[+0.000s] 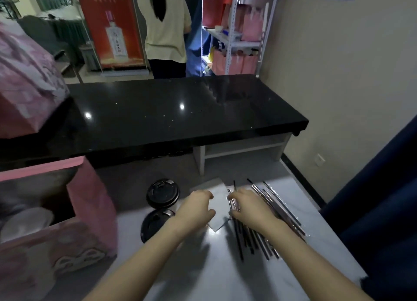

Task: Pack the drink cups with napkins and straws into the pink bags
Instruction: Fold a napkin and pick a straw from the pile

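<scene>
An open pink bag (90, 210) stands at the left of the white table, with a white-lidded cup (27, 221) inside it. Two drink cups with black lids (163, 193) (154, 225) stand to its right. A stack of white napkins (220, 201) lies between my hands. My left hand (196, 210) rests on the napkins with fingers curled at their left edge. My right hand (248, 207) lies over a heap of wrapped black straws (277, 212), its fingertips pinching a straw at the napkins' right edge.
A black counter (180, 113) runs across behind the table. Another pink bag (24, 79) sits on its left end. A person in a pale top (165, 27) stands beyond it beside a shelf (232, 30) of pink bags. A dark curtain (383, 199) hangs at right.
</scene>
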Demonstrator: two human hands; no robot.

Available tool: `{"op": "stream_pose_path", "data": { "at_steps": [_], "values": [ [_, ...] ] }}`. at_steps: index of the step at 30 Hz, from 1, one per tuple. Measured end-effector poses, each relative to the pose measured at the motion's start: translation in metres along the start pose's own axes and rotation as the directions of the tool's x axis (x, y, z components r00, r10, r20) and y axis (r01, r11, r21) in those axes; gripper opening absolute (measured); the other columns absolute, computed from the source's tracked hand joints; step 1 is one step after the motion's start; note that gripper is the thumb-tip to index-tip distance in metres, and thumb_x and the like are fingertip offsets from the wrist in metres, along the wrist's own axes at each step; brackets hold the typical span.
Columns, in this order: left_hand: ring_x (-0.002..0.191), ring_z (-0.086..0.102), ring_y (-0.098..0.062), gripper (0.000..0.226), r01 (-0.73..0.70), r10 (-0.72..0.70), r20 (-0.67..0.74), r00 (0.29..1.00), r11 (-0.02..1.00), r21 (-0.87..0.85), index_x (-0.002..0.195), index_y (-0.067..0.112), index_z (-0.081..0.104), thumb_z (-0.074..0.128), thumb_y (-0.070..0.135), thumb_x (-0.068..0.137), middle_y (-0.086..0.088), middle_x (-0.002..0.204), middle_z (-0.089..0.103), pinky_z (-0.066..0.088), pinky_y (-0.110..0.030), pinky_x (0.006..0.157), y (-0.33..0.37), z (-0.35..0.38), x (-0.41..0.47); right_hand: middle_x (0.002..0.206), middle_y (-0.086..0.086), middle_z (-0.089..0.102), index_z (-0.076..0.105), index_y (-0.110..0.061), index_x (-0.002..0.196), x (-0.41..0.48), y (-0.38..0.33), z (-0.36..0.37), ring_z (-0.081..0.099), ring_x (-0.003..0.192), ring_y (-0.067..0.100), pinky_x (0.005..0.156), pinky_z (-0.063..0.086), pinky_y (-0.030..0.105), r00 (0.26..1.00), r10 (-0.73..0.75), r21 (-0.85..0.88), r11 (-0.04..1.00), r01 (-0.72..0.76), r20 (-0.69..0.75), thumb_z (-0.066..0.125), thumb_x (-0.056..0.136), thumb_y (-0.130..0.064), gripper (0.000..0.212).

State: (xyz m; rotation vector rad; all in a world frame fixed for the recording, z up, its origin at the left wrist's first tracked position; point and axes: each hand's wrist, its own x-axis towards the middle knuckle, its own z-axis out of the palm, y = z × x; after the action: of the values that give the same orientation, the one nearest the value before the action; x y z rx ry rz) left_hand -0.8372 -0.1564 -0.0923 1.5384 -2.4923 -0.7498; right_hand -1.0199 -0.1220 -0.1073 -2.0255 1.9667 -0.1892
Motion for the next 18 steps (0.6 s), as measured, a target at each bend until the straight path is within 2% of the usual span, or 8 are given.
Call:
{"op": "stream_pose_path", "data": {
  "at_steps": [3, 7, 9, 12, 14, 18],
  "values": [
    [0.119, 0.052, -0.028, 0.046, 0.080, -0.080, 0.004, 0.997, 0.996, 0.039, 0.130, 0.008, 0.054, 0.059, 0.017, 0.085, -0.011, 0.129, 0.054, 0.042, -0.030, 0.094, 0.000, 0.016, 0.028, 0.134, -0.001, 0.051, 0.052, -0.024, 0.132, 0.015, 0.010, 0.013, 0.044, 0.125, 0.022, 0.100, 0.038, 0.033, 1.000, -0.026, -0.002, 1.000, 0.026, 0.005, 0.062, 0.086, -0.031, 0.048],
    [0.115, 0.049, -0.028, 0.039, 0.112, -0.109, -0.036, 0.993, 0.988, 0.106, 0.126, 0.007, 0.054, 0.059, 0.019, 0.088, -0.011, 0.125, 0.052, 0.040, -0.031, 0.093, -0.003, 0.030, 0.059, 0.139, -0.002, 0.046, 0.048, -0.023, 0.136, 0.041, 0.018, 0.022, 0.044, 0.122, 0.024, 0.099, 0.037, 0.034, 0.995, -0.090, -0.028, 0.996, 0.089, -0.033, 0.051, 0.093, -0.032, 0.044],
    [0.117, 0.045, -0.027, 0.044, 0.138, -0.138, -0.014, 0.990, 0.977, 0.162, 0.126, 0.008, 0.052, 0.062, 0.027, 0.088, -0.010, 0.125, 0.052, 0.042, -0.034, 0.092, -0.004, 0.033, 0.070, 0.142, -0.001, 0.044, 0.046, -0.021, 0.137, 0.056, 0.019, 0.025, 0.042, 0.124, 0.026, 0.102, 0.035, 0.037, 0.992, -0.123, -0.058, 0.991, 0.120, -0.041, 0.052, 0.092, -0.029, 0.045],
    [0.119, 0.046, -0.028, 0.054, 0.179, -0.187, 0.011, 0.982, 0.955, 0.235, 0.130, 0.011, 0.048, 0.069, 0.034, 0.085, -0.009, 0.126, 0.053, 0.044, -0.037, 0.092, -0.009, 0.036, 0.081, 0.140, 0.000, 0.044, 0.039, -0.020, 0.142, 0.073, 0.019, 0.032, 0.040, 0.126, 0.026, 0.102, 0.034, 0.037, 0.988, -0.156, -0.106, 0.982, 0.155, -0.003, 0.057, 0.086, -0.021, 0.058],
    [0.116, 0.050, -0.028, 0.048, 0.196, -0.195, -0.028, 0.980, 0.948, 0.249, 0.124, 0.013, 0.053, 0.070, 0.031, 0.083, -0.008, 0.121, 0.056, 0.046, -0.036, 0.088, -0.012, 0.038, 0.084, 0.131, 0.003, 0.047, 0.044, -0.020, 0.138, 0.080, 0.018, 0.038, 0.042, 0.121, 0.027, 0.099, 0.034, 0.037, 0.985, -0.174, -0.130, 0.976, 0.174, 0.011, 0.055, 0.084, -0.015, 0.055],
    [0.110, 0.050, -0.026, 0.027, 0.185, -0.175, -0.066, 0.982, 0.959, 0.214, 0.104, 0.013, 0.067, 0.070, 0.032, 0.084, -0.007, 0.114, 0.053, 0.047, -0.036, 0.082, -0.015, 0.042, 0.085, 0.119, 0.005, 0.048, 0.062, -0.019, 0.110, 0.084, 0.019, 0.044, 0.043, 0.112, 0.028, 0.091, 0.033, 0.036, 0.981, -0.190, -0.116, 0.976, 0.186, -0.025, 0.054, 0.085, -0.017, 0.026]
  ]
}}
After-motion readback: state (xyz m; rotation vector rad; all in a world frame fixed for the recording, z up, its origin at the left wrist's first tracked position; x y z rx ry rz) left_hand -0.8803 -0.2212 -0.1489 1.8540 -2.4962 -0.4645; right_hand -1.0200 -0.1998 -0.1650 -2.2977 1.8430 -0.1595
